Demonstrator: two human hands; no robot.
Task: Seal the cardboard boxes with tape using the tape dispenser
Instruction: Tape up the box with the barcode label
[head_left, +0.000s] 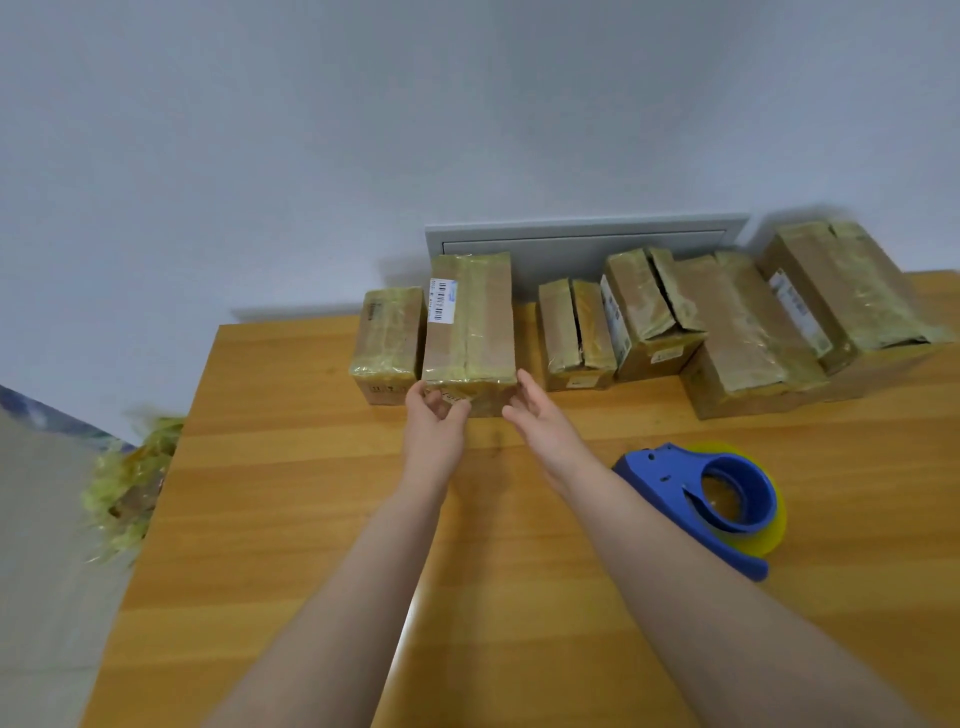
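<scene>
A tall cardboard box (470, 327) with a barcode label and yellowish tape over its top stands at the back of the wooden table (322, 519). My left hand (436, 421) is at its front left corner, thumb against the edge and fingers loosely curled before the front face. At the front right corner my right hand (540, 421) has straight fingers, with the tips at the box edge. The blue tape dispenser (696, 499), loaded with a yellow tape roll, lies on the table right of my right forearm, and neither hand touches it.
A small taped box (389, 338) stands just left of the tall one. Several more boxes (737, 322) line the back edge to the right, some with flaps ajar. Crumpled yellow tape scraps (130, 493) lie beyond the table's left edge. A grey wall panel (582, 239) sits behind.
</scene>
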